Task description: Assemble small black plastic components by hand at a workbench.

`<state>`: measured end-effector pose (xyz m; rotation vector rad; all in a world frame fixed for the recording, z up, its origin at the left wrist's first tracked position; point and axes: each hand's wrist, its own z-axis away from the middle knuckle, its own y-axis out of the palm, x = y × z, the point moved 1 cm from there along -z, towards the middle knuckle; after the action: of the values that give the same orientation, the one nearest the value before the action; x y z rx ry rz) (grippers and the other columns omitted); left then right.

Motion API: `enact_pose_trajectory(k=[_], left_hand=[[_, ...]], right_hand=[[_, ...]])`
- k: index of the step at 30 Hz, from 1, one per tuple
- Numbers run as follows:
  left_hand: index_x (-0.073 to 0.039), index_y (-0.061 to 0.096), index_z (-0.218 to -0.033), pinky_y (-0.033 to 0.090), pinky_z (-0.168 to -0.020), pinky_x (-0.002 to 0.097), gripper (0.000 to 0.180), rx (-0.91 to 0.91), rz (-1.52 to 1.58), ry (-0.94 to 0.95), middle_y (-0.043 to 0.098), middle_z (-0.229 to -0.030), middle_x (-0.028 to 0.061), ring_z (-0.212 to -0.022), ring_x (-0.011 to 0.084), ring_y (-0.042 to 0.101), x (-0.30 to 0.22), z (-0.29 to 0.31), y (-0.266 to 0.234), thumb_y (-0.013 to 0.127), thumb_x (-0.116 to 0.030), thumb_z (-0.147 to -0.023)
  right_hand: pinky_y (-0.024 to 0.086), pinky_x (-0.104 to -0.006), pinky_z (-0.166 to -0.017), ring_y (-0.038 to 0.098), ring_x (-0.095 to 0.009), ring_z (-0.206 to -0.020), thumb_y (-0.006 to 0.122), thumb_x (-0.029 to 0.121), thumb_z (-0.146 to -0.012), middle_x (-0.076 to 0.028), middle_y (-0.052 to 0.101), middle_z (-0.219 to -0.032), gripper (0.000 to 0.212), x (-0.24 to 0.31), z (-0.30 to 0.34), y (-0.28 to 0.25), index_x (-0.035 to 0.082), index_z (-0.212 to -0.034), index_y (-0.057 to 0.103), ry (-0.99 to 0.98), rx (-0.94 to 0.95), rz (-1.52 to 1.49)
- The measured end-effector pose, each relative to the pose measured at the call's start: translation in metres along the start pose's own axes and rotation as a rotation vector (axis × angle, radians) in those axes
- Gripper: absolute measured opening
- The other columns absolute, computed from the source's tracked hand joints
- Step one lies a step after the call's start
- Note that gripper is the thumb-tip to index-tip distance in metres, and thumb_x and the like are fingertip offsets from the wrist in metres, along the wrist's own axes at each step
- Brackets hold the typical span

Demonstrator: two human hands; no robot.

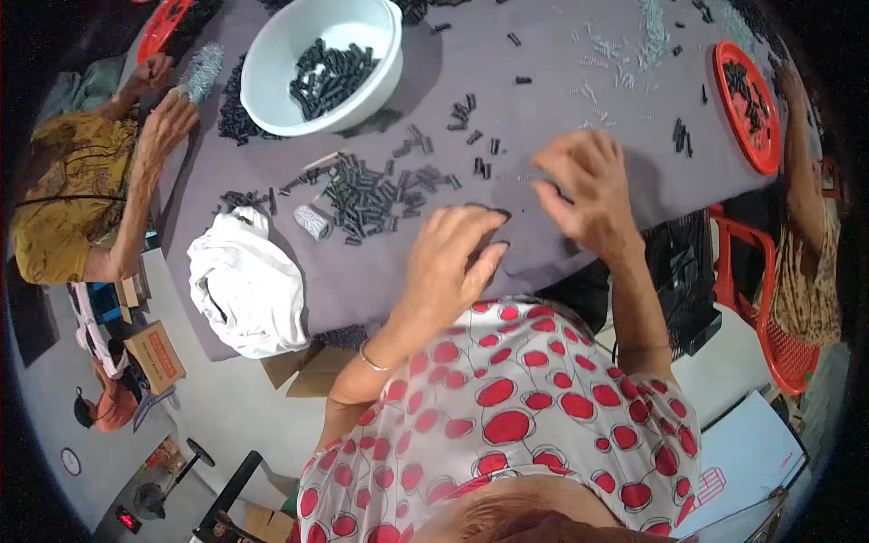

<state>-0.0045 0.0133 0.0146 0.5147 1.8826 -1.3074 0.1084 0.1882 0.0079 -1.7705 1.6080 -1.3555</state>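
Observation:
My left hand [450,258] is over the near part of the cloth-covered table [362,290], thumb and forefinger apart, with dark spots at their tips that I cannot make out. To its right my right hand [590,192] is raised, thumb and forefinger spread and the other fingers curled; its palm is hidden. Left of my hands lies a heap of small black plastic pieces [358,195]. A few loose black pieces [482,167] lie between the heap and my right hand. One tiny metal spring [525,177] lies close to my right fingertips.
A white basin [394,63] holds many black pieces. Small metal springs [625,54] lie scattered at the far right, near a red tray [769,149]. A white cloth [246,285] sits at the left edge. Co-workers' hands [167,122] are at the left, with another person at right.

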Motion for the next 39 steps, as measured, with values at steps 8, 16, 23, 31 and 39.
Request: enact_pose_trajectory(k=[8,16,23,31,39], left_hand=[[-0.002,0.061,-0.102,0.043,-0.080,0.0363,0.026,-0.025,0.039,-0.001,0.061,-0.096,0.0103,-0.088,0.0273,0.056,0.001,0.003,0.003,0.066,-0.009,-0.077],[-0.002,0.061,-0.099,0.043,-0.080,0.0373,0.025,-0.071,0.044,0.027,0.061,-0.097,0.0110,-0.089,0.0296,0.055,0.005,0.003,0.006,0.065,-0.008,-0.075],[-0.001,0.058,-0.101,0.042,-0.082,0.0402,0.029,-0.048,0.067,0.010,0.059,-0.100,0.0135,-0.090,0.0326,0.053,0.007,0.005,0.007,0.064,-0.008,-0.074],[-0.002,0.061,-0.086,0.045,-0.073,0.0385,0.015,-0.306,0.023,0.005,0.059,-0.083,0.0094,-0.078,0.0290,0.054,0.012,0.003,-0.006,0.067,-0.007,-0.074],[-0.010,0.066,-0.072,0.039,-0.063,0.0370,0.015,-0.435,-0.604,-0.130,0.057,-0.069,0.0007,-0.070,0.0212,0.053,0.025,-0.038,-0.039,0.073,-0.022,-0.071]], right_hand=[[0.035,-0.0398,-0.074,0.048,-0.023,-0.081,0.070,0.010,-0.065,-0.002,0.049,-0.084,0.021,0.011,0.000,0.015,0.011,-0.083,0.060,-0.053,-0.018,0.115],[0.037,-0.0407,-0.073,0.053,-0.024,-0.082,0.069,0.003,-0.066,-0.005,0.056,-0.089,0.029,0.020,0.000,0.013,0.007,-0.090,0.055,-0.125,-0.092,0.045],[0.042,-0.0367,-0.066,0.056,-0.025,-0.076,0.067,-0.004,-0.066,-0.007,0.057,-0.087,0.030,0.029,0.000,0.030,0.005,-0.092,0.054,-0.154,-0.132,-0.160],[0.044,-0.0361,-0.061,0.056,-0.027,-0.070,0.064,-0.011,-0.065,-0.009,0.057,-0.084,0.034,0.029,0.003,0.039,0.004,-0.093,0.054,-0.098,-0.226,-0.224],[0.044,-0.0365,-0.061,0.056,-0.028,-0.069,0.064,-0.010,-0.064,-0.009,0.057,-0.085,0.032,0.026,0.005,0.040,0.004,-0.091,0.055,-0.033,-0.247,-0.281]])
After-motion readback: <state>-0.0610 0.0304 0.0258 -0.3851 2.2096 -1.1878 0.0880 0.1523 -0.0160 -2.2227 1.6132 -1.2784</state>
